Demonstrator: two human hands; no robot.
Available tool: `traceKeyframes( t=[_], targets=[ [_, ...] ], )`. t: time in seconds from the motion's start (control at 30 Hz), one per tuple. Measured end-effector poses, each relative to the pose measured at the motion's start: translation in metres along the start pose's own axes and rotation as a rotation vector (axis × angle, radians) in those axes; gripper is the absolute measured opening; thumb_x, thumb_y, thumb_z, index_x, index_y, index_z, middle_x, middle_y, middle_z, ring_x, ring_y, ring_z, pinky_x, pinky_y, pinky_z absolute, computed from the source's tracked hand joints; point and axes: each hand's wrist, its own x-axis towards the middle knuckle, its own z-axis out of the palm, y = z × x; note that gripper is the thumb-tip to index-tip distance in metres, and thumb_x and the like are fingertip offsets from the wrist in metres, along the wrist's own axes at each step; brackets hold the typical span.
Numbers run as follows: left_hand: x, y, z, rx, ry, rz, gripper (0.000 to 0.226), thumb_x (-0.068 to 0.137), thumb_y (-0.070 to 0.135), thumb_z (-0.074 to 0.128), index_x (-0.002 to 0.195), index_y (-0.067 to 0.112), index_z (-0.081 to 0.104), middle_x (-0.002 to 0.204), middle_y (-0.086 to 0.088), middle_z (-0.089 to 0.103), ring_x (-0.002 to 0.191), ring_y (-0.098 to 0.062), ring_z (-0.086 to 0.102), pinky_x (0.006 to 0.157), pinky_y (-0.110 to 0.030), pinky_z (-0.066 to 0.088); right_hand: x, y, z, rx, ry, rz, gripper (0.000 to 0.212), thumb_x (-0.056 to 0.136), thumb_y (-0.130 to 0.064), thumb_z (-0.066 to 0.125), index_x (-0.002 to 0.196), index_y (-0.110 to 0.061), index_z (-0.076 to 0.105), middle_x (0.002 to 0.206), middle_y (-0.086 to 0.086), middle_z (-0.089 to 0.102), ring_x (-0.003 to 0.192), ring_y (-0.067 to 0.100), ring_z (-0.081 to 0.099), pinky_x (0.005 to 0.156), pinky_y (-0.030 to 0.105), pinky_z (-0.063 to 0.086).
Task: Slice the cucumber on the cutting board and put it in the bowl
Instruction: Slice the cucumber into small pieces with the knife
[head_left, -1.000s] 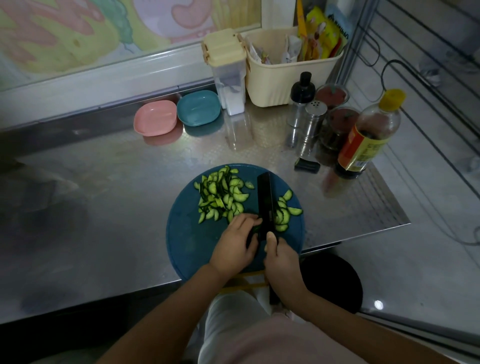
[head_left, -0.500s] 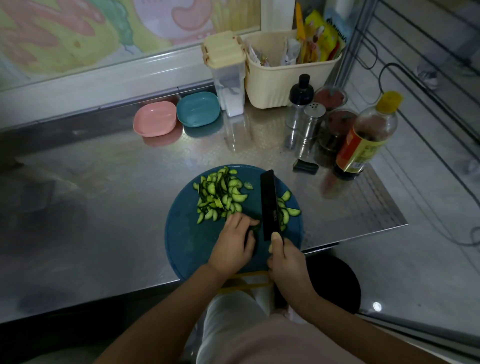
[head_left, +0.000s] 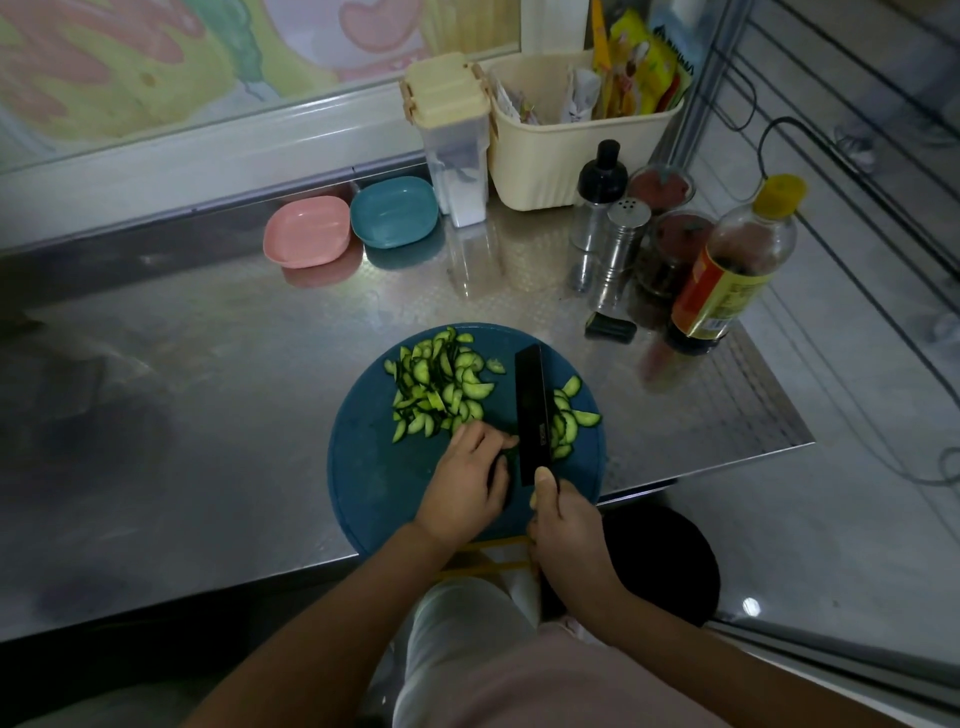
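The slicing looks close to its end. The left hand (head_left: 462, 483) has its grip curled down over a short dark cucumber stub (head_left: 507, 460) near the middle of the round blue cutting board (head_left: 363, 483), knuckles just beside the flat of the black knife (head_left: 532, 410). The right hand (head_left: 566, 525) has its grip wrapped round the knife's handle, thumb laid up against the heel of the blade, which points away from the person. A loose heap of cucumber slices (head_left: 439, 387) lies on the board to the left of the blade, and a smaller lot of cut slices (head_left: 569, 418) lies to its right. Nothing has gone into a bowl: the teal bowl (head_left: 395, 210) and the pink bowl (head_left: 306, 231) sit side by side at the back of the steel bench (head_left: 208, 415), well apart from the board. I cannot say which of them is meant. Next, I'd judge, come a few thin cuts through the stub with the fingertips tucked back from the edge. Then a bowl must be brought near and the slices gathered in.
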Motion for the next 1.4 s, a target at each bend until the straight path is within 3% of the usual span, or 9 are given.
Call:
traceKeyframes(
  t=[0.3, 0.43, 0.63, 1.07, 1.23, 1.4],
  targets=[
    [0.000, 0.001, 0.000, 0.000, 0.009, -0.001, 0.029, 0.088, 0.015, 0.041, 0.106, 0.004, 0.061, 0.094, -0.007, 0.053, 0.091, -0.013, 0.046, 0.082, -0.016, 0.035, 0.003, -0.001, 0.009, -0.092, 0.030, 0.000, 0.035, 0.102, -0.030, 0.029, 0.082, -0.009, 0.049, 0.066, 0.004, 0.052, 0.058, 0.010, 0.049, 0.050, 0.015, 0.037],
    [0.000, 0.001, 0.000, -0.012, 0.020, -0.017, 0.026, 0.088, 0.017, 0.041, 0.101, 0.005, 0.060, 0.094, -0.007, 0.053, 0.091, -0.015, 0.047, 0.081, -0.018, 0.036, 0.004, 0.002, 0.006, -0.073, 0.064, 0.004, 0.036, 0.101, -0.031, 0.029, 0.073, -0.016, 0.046, 0.063, 0.006, 0.052, 0.056, 0.016, 0.049, 0.049, 0.020, 0.033],
    [0.001, -0.002, 0.001, -0.019, 0.048, -0.025, 0.024, 0.089, 0.014, 0.039, 0.096, 0.004, 0.059, 0.092, -0.007, 0.053, 0.088, -0.015, 0.047, 0.080, -0.019, 0.036, 0.001, 0.005, 0.008, 0.064, 0.026, 0.056, 0.038, 0.101, -0.038, 0.032, 0.071, -0.019, 0.047, 0.056, -0.001, 0.045, 0.053, 0.017, 0.044, 0.058, 0.036, 0.038],
    [0.000, -0.002, 0.002, 0.001, 0.065, -0.015, 0.021, 0.088, 0.012, 0.041, 0.095, 0.004, 0.059, 0.090, -0.008, 0.052, 0.086, -0.014, 0.045, 0.078, -0.015, 0.032, -0.007, -0.005, 0.008, 0.031, 0.014, 0.051, 0.038, 0.100, -0.037, 0.031, 0.072, -0.016, 0.046, 0.056, 0.002, 0.044, 0.051, 0.018, 0.044, 0.055, 0.041, 0.042],
    [0.000, -0.001, 0.003, 0.025, 0.062, 0.006, 0.022, 0.089, 0.012, 0.042, 0.096, 0.003, 0.061, 0.090, -0.009, 0.055, 0.085, -0.016, 0.046, 0.079, -0.015, 0.031, -0.010, -0.005, 0.011, 0.023, 0.006, 0.048, 0.035, 0.101, -0.036, 0.029, 0.075, -0.018, 0.045, 0.058, 0.001, 0.045, 0.050, 0.013, 0.044, 0.055, 0.031, 0.037],
    [0.000, -0.002, 0.003, 0.029, 0.085, 0.027, 0.022, 0.089, 0.011, 0.043, 0.095, 0.002, 0.062, 0.088, -0.009, 0.058, 0.086, -0.017, 0.048, 0.082, -0.022, 0.037, -0.010, -0.003, 0.014, -0.005, 0.018, 0.043, 0.034, 0.100, -0.038, 0.029, 0.076, -0.021, 0.045, 0.060, 0.001, 0.045, 0.054, 0.017, 0.045, 0.058, 0.041, 0.043]
  ],
)
